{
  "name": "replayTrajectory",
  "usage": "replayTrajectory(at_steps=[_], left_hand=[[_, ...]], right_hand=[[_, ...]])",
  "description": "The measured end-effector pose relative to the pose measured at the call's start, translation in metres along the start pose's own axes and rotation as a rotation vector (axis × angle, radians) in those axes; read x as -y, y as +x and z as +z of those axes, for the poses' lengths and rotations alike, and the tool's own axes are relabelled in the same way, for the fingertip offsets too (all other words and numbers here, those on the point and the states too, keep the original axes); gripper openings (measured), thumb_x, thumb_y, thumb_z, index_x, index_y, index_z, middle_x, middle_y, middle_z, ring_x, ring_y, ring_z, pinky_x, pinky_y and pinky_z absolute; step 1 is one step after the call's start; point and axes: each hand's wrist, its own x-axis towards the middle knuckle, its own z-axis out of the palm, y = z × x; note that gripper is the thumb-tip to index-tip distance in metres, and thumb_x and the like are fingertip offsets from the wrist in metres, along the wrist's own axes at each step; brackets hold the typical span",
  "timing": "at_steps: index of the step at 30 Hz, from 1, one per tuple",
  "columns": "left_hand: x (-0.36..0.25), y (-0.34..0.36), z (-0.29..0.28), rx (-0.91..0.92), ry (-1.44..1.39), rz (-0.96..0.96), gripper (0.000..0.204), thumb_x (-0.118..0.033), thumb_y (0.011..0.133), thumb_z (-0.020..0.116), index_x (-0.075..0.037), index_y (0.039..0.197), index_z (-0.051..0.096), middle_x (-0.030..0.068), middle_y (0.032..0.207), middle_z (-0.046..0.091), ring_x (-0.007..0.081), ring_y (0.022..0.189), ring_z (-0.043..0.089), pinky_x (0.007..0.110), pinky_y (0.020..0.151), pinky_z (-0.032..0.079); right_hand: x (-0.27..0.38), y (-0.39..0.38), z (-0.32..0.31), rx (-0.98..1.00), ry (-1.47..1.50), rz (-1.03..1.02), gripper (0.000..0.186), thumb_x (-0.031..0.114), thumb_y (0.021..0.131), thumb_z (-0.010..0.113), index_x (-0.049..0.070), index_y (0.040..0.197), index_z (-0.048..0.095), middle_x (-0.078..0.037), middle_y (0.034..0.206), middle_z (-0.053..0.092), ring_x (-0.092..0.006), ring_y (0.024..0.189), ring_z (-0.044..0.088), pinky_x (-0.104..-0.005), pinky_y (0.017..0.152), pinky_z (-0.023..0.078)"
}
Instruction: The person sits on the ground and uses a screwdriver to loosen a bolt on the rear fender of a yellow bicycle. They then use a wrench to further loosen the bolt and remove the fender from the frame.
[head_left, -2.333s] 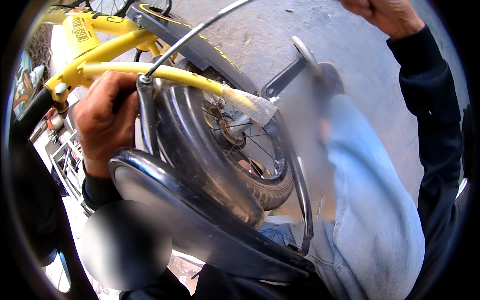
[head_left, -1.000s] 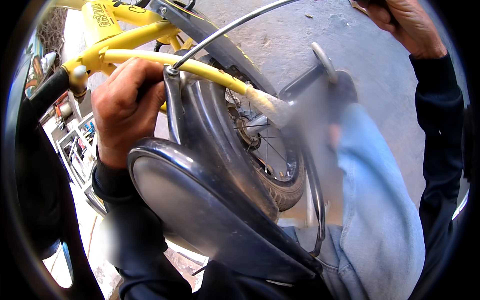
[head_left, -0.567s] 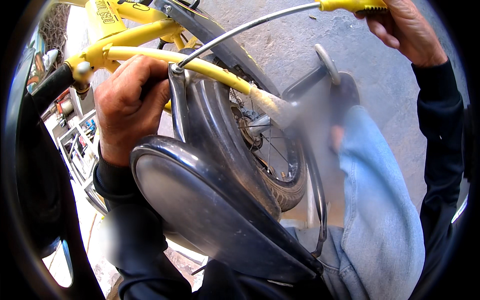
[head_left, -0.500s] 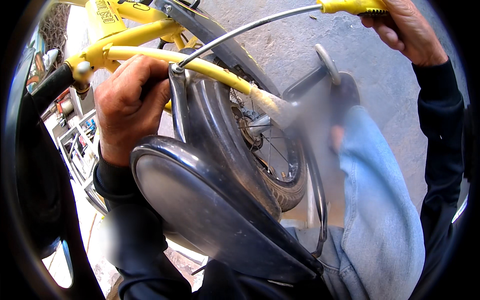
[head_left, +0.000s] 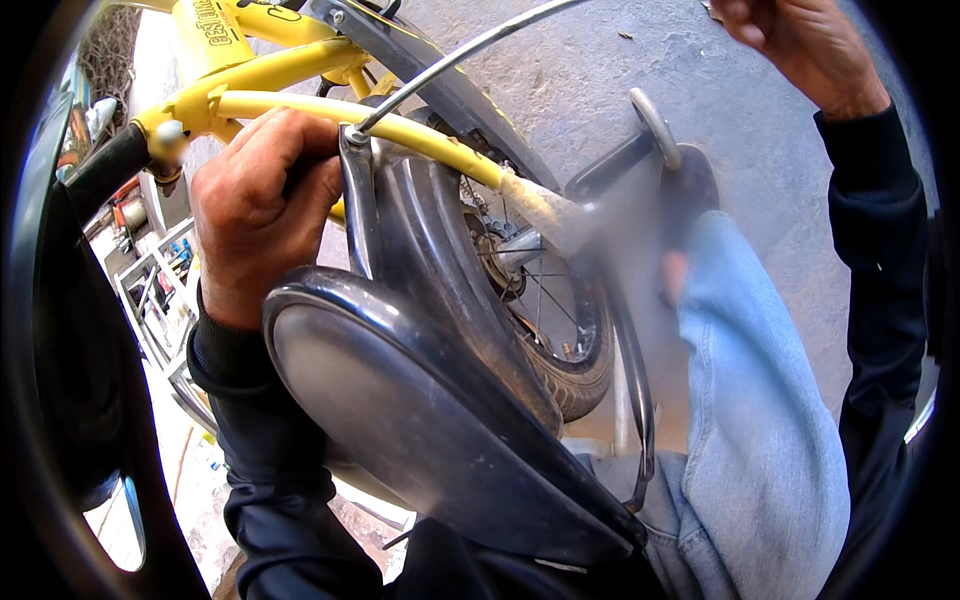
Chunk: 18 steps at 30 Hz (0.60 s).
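My left hand (head_left: 265,205) is closed at the top of a black metal strut (head_left: 358,215), beside a bolt (head_left: 355,135); its fingertips are partly hidden. A long silver shaft (head_left: 460,58) runs from the bolt past the top edge. At top right, my right hand (head_left: 775,45) has curled fingers at the frame's edge, and what it grips is out of sight. A yellow tube (head_left: 420,135) with a pale, scuffed end crosses above the spoked wheel (head_left: 545,300) and black mudguard (head_left: 415,250). The black bicycle saddle (head_left: 390,400) lies in front, below my left hand.
A grey bar (head_left: 470,120) and a black arm with a metal loop (head_left: 650,125) lie beyond the wheel on the concrete floor (head_left: 560,60). My jeans-clad leg (head_left: 760,400) is at right. A white metal rack (head_left: 150,300) and assorted clutter stand at left.
The yellow tool handle seen in my right hand half a second ago has gone past the top edge as that hand moved up and left. My left hand stays on the strut.
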Motion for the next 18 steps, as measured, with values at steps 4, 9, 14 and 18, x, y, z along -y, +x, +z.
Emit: replayTrajectory(at_steps=[4, 9, 14, 18], left_hand=[[-0.002, 0.0, 0.0, 0.01, 0.013, -0.009, 0.015, 0.007, 0.074, 0.07, 0.0, 0.083, 0.061, 0.009, 0.073, 0.06, 0.0217, 0.065, 0.062, 0.029, 0.06, 0.048], [-0.001, 0.002, 0.001, 0.005, 0.005, 0.021, 0.015, 0.008, 0.074, 0.069, 0.0, 0.084, 0.061, 0.0088, 0.071, 0.06, 0.0216, 0.064, 0.061, 0.029, 0.059, 0.048], [0.001, 0.001, 0.0, 0.01, -0.002, 0.019, 0.015, 0.008, 0.075, 0.069, 0.0, 0.083, 0.06, 0.0088, 0.071, 0.059, 0.021, 0.063, 0.061, 0.028, 0.058, 0.048], [0.0, 0.0, 0.0, 0.004, -0.014, 0.0, 0.014, 0.008, 0.075, 0.069, 0.0, 0.083, 0.06, 0.0086, 0.07, 0.059, 0.0203, 0.063, 0.06, 0.028, 0.058, 0.047]], right_hand=[[0.003, 0.005, -0.017, 0.068, -0.173, 0.181, 0.028, 0.03, 0.097, 0.061, 0.004, 0.085, 0.061, -0.006, 0.068, 0.063, -0.0071, 0.039, 0.043, -0.0186, 0.034, 0.032], [-0.015, 0.012, -0.021, 0.092, -0.039, -0.06, 0.025, 0.028, 0.096, 0.063, 0.007, 0.082, 0.061, -0.005, 0.07, 0.064, -0.0064, 0.042, 0.044, -0.0195, 0.036, 0.035], [-0.014, 0.009, 0.003, -0.089, 0.174, -0.132, 0.021, 0.026, 0.094, 0.064, 0.007, 0.086, 0.062, -0.005, 0.071, 0.064, -0.007, 0.047, 0.052, -0.0199, 0.041, 0.042], [0.005, -0.002, 0.005, -0.014, -0.016, 0.018, 0.024, 0.028, 0.095, 0.064, 0.005, 0.09, 0.063, -0.005, 0.071, 0.065, -0.0085, 0.047, 0.057, -0.0201, 0.04, 0.045]])
